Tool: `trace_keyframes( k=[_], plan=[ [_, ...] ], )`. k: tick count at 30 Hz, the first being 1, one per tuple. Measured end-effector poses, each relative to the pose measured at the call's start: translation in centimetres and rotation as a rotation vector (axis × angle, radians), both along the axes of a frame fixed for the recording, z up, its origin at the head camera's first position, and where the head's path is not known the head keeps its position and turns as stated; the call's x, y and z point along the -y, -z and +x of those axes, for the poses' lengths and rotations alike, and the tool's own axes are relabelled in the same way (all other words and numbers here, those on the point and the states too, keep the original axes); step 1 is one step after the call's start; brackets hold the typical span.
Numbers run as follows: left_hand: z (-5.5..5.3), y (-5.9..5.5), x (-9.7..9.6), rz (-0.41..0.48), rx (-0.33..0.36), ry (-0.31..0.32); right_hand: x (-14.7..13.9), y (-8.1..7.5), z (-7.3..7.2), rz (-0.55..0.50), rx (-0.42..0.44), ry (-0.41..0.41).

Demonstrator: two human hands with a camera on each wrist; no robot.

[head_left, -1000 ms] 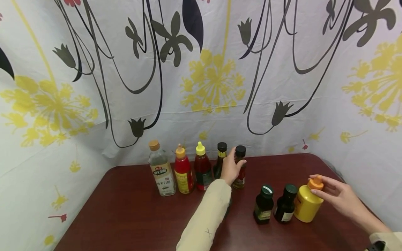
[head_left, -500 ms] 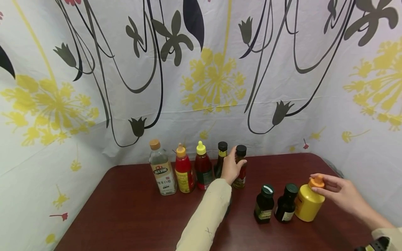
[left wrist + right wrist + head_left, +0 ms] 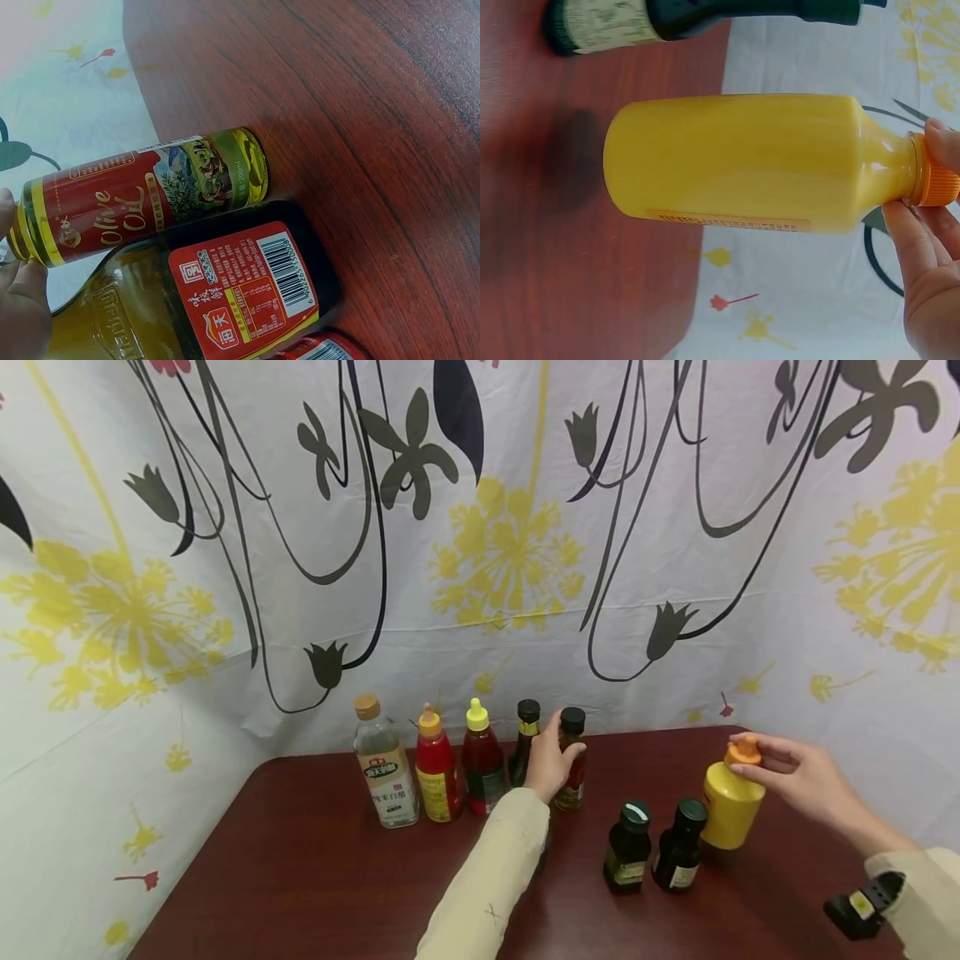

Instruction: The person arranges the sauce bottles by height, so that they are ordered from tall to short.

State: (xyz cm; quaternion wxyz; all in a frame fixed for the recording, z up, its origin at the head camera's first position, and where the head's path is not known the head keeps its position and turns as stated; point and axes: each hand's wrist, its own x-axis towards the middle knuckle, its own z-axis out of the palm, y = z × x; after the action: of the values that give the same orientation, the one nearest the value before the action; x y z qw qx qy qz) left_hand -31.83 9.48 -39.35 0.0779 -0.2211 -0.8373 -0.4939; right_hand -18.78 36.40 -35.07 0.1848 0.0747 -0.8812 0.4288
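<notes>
Taking the oil bottle as our landmark, we find the yellow bottle well to its right and somewhat nearer the person. Its base hangs clear of the surface – we note the shadow apart from it in the right wrist view – and its long axis runs roughly upright, cap uppermost.

Of the two hands, the right hand is the nearer: it grasps the yellow bottle by its orange cap and neck, reaching in from the side away from the oil bottle. The left hand grips the oil bottle at its neck, from the left; whether it also touches the soy bottle, just left of the oil bottle, we cannot tell.

Farther left of the oil bottle we see, in order, a dark red bottle, a bright red bottle and a vinegar bottle. To the right of the oil bottle and nearer the person stand a dark bottle and a second dark bottle; the latter is just beside the yellow bottle, a gap showing between them.
</notes>
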Motion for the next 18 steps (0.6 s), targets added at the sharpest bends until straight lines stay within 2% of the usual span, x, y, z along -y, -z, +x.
trace_keyframes(
  k=[4, 5, 11, 18],
  plan=[
    [0.1, -0.1, 0.0, -0.007, -0.009, -0.005, 0.6, -1.2, -1.2, 0.033, 0.016, 0.033],
    [0.2, -0.3, 0.0, -0.005, 0.021, -0.004, 0.7, -1.4, -1.5, 0.031, 0.018, 0.038],
    [0.3, -0.3, -0.1, -0.013, 0.015, -0.011, 2.4, -2.7, -3.6, 0.068, 0.035, 0.086],
    [0.2, -0.2, -0.2, -0.014, 0.015, -0.015, 4.7, -3.0, -6.3, 0.084, 0.077, 0.064]
  ],
)
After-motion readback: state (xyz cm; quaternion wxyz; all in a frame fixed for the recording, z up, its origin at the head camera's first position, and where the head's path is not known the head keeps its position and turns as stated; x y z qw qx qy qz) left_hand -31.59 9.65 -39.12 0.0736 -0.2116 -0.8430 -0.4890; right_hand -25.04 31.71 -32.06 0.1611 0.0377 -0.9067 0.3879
